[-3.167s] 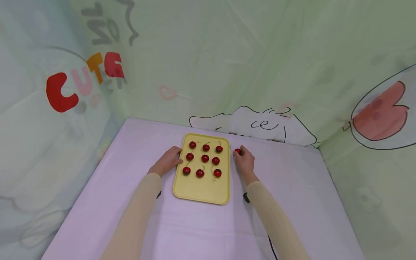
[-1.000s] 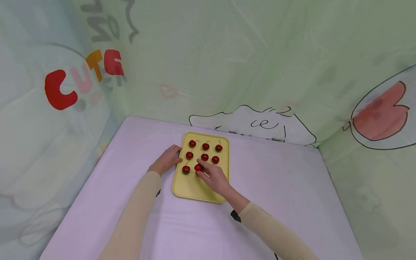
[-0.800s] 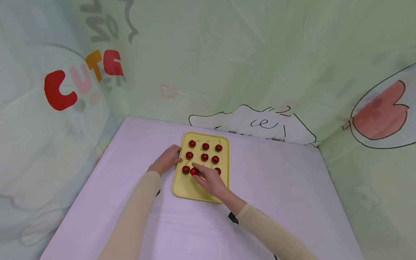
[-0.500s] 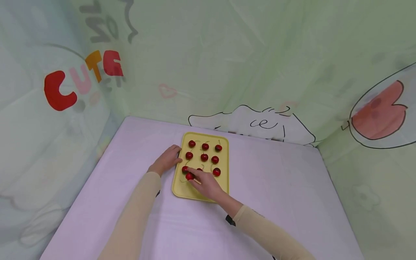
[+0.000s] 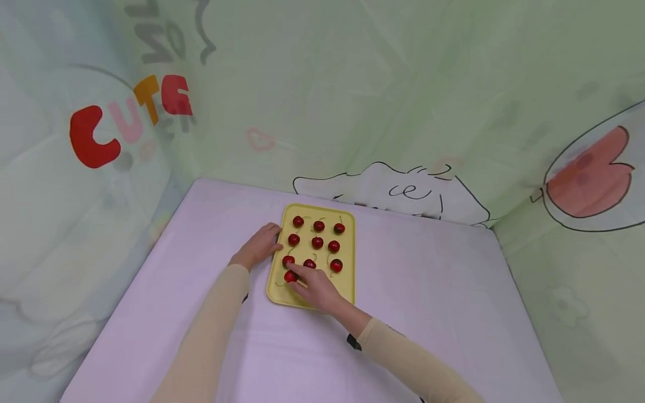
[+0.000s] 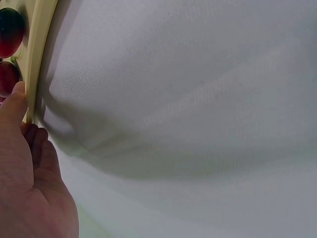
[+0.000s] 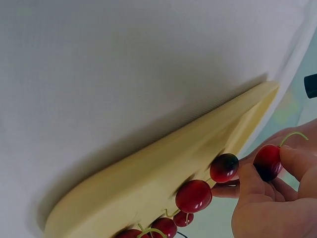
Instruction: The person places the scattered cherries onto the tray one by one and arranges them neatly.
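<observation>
In the head view a yellow tray [image 5: 314, 298] bears rows of dark red cherries [image 5: 317, 243] with green stems. My left hand [image 5: 259, 244] grips its left rim; the left wrist view shows the thumb over the rim [image 6: 38, 49] and the fingers curled outside it. Between thumb and fingers my right hand [image 5: 318, 288] pinches one cherry [image 7: 268, 161], its stem sticking out. This cherry [image 5: 290, 276] is over the tray's near left part, just in front of the nearest row's leftmost cherry [image 5: 288, 261]. The right hand covers some of the tray's near end.
The tray lies on a pale lilac tablecloth [image 5: 428, 280]. Printed fabric walls stand behind [image 5: 322, 112] and at both sides of the table. A black strap piece [image 5: 354, 341] shows at the right wrist.
My right hand picked up a cherry right of the tray, carried it left over the tray, then lowered it toward the near left part. The left hand stays on the rim.
</observation>
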A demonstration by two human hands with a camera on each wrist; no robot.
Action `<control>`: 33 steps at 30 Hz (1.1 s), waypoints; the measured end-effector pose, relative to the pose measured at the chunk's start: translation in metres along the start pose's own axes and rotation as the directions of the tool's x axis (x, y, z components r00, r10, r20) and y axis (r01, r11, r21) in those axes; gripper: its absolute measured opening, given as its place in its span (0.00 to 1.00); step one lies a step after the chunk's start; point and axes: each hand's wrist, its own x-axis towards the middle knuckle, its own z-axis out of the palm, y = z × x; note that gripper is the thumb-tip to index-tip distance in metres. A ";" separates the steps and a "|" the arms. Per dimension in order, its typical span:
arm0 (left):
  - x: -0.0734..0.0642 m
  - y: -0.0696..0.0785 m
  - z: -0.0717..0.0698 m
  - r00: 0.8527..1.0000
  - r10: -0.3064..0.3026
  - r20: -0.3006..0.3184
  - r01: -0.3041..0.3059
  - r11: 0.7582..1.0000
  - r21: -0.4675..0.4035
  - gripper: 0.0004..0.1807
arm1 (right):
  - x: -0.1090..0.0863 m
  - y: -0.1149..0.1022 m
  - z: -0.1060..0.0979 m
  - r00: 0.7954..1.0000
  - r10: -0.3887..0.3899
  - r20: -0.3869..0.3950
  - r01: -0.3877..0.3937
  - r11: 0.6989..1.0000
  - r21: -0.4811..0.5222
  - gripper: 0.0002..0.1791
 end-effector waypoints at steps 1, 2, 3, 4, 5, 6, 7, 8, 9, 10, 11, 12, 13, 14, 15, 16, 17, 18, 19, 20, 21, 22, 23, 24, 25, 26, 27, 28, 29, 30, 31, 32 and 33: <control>0.000 0.000 0.000 1.000 0.002 -0.001 -0.002 1.000 -0.001 0.29 | 0.000 0.000 0.000 1.000 0.003 0.001 -0.003 1.000 -0.005 0.27; 0.000 0.001 -0.001 1.000 0.003 0.000 -0.003 1.000 -0.003 0.29 | 0.000 0.000 0.000 1.000 0.004 0.001 -0.004 1.000 -0.007 0.27; 0.001 0.001 -0.001 1.000 0.005 0.000 -0.005 1.000 -0.002 0.29 | 0.001 0.000 0.001 1.000 0.005 0.002 -0.005 1.000 -0.007 0.27; 0.000 0.001 -0.001 1.000 0.008 -0.001 -0.008 1.000 -0.001 0.29 | 0.001 0.001 0.001 1.000 0.006 0.003 -0.006 1.000 -0.010 0.27; 0.000 0.001 -0.002 1.000 0.009 -0.001 -0.009 1.000 0.000 0.29 | 0.001 0.001 0.002 1.000 0.004 0.005 -0.004 1.000 -0.015 0.27; 0.000 0.001 -0.002 1.000 0.011 -0.002 -0.011 1.000 -0.001 0.29 | 0.002 0.002 0.002 1.000 0.000 0.006 0.000 1.000 -0.019 0.27; 0.001 0.001 -0.002 1.000 0.012 -0.003 -0.012 1.000 0.000 0.29 | 0.002 0.003 0.003 1.000 -0.008 0.006 0.008 1.000 -0.023 0.26; 0.001 0.000 -0.001 1.000 0.014 -0.004 -0.014 1.000 0.002 0.29 | 0.002 0.003 0.003 1.000 -0.017 0.006 0.017 0.999 -0.027 0.26; 0.001 0.000 -0.001 1.000 0.016 -0.006 -0.016 1.000 0.004 0.29 | 0.003 0.004 0.004 1.000 -0.023 0.007 0.023 0.999 -0.034 0.26; 0.002 0.000 -0.001 1.000 0.017 -0.008 -0.017 1.000 0.004 0.29 | 0.003 0.005 0.005 0.999 -0.031 0.009 0.031 0.999 -0.041 0.26; 0.002 -0.001 0.000 1.000 0.018 -0.009 -0.018 1.000 0.005 0.29 | 0.004 0.006 0.006 0.999 -0.034 0.012 0.034 0.998 -0.048 0.26; 0.003 -0.001 0.000 1.000 0.020 -0.011 -0.020 1.000 0.006 0.29 | 0.004 0.006 0.006 0.999 -0.032 0.018 0.033 0.998 -0.051 0.26; 0.004 -0.002 0.000 1.000 0.022 -0.013 -0.022 1.000 0.007 0.29 | 0.005 0.007 0.007 0.999 -0.028 0.024 0.029 0.998 -0.052 0.26; 0.004 -0.002 0.001 1.000 0.026 -0.016 -0.026 1.000 0.009 0.29 | 0.005 0.007 0.008 0.999 -0.016 0.034 0.018 0.998 -0.055 0.26; 0.005 -0.003 0.001 0.999 0.030 -0.019 -0.030 0.999 0.012 0.29 | 0.006 0.008 0.009 0.999 -0.004 0.045 0.007 0.998 -0.057 0.26; 0.005 -0.003 0.001 0.999 0.034 -0.022 -0.033 0.999 0.015 0.29 | 0.007 0.008 0.009 0.998 0.007 0.056 -0.004 0.998 -0.057 0.26; 0.005 -0.003 0.002 0.999 0.038 -0.025 -0.037 0.999 0.018 0.29 | 0.007 0.009 0.010 0.998 0.020 0.067 -0.016 0.998 -0.056 0.26; 0.005 -0.003 0.002 0.999 0.041 -0.027 -0.040 0.999 0.020 0.29 | 0.008 0.009 0.011 0.997 0.027 0.076 -0.023 0.998 -0.054 0.26; 0.005 -0.003 0.002 0.999 0.043 -0.029 -0.043 0.999 0.020 0.29 | 0.009 0.009 0.012 0.996 0.033 0.085 -0.028 0.998 -0.053 0.26; 0.005 -0.003 0.002 0.999 0.044 -0.030 -0.044 0.999 0.020 0.28 | 0.009 0.009 0.013 0.995 0.036 0.092 -0.031 0.998 -0.052 0.26; 0.004 -0.003 0.001 0.999 0.042 -0.029 -0.042 0.999 0.018 0.28 | 0.010 0.009 0.013 0.995 0.034 0.097 -0.029 0.998 -0.052 0.26; 0.004 -0.002 0.001 0.999 0.040 -0.028 -0.039 0.999 0.016 0.28 | 0.010 0.009 0.014 0.994 0.030 0.102 -0.025 0.998 -0.052 0.25; 0.003 -0.002 0.001 0.999 0.037 -0.027 -0.037 0.999 0.015 0.28 | 0.011 0.009 0.015 0.994 0.028 0.107 -0.022 0.998 -0.055 0.25; 0.002 -0.001 0.001 0.999 0.034 -0.025 -0.033 0.999 0.015 0.28 | 0.011 0.009 0.016 0.993 0.026 0.111 -0.019 0.998 -0.059 0.25; 0.002 -0.001 0.000 0.999 0.031 -0.023 -0.030 0.999 0.014 0.29 | 0.011 0.009 0.017 0.993 0.021 0.114 -0.014 0.998 -0.062 0.25; 0.001 -0.001 0.000 0.999 0.028 -0.022 -0.028 1.000 0.015 0.29 | 0.011 0.009 0.017 0.993 0.015 0.117 -0.007 0.998 -0.066 0.25; 0.001 0.000 0.001 0.999 0.025 -0.020 -0.025 1.000 0.016 0.29 | 0.011 0.009 0.018 0.993 0.008 0.119 0.001 0.997 -0.071 0.24; 0.001 0.000 0.001 1.000 0.023 -0.019 -0.023 1.000 0.017 0.29 | 0.012 0.009 0.018 0.993 0.002 0.121 0.007 0.997 -0.074 0.24; 0.001 0.000 0.001 1.000 0.023 -0.019 -0.023 1.000 0.017 0.28 | 0.012 0.009 0.019 0.993 -0.003 0.122 0.012 0.997 -0.079 0.24; 0.001 0.000 0.001 1.000 0.022 -0.018 -0.022 1.000 0.018 0.28 | 0.012 0.009 0.019 0.993 -0.010 0.122 0.019 0.997 -0.079 0.24; 0.001 -0.001 0.001 1.000 0.020 -0.017 -0.020 1.000 0.017 0.28 | 0.012 0.009 0.019 0.992 -0.015 0.122 0.025 0.996 -0.082 0.23; 0.001 -0.001 0.002 1.000 0.021 -0.017 -0.021 1.000 0.018 0.28 | 0.012 0.009 0.020 0.992 -0.021 0.124 0.032 0.996 -0.088 0.23; 0.001 -0.001 0.001 1.000 0.020 -0.015 -0.020 1.000 0.016 0.28 | 0.012 0.009 0.020 0.992 -0.021 0.126 0.033 0.995 -0.094 0.23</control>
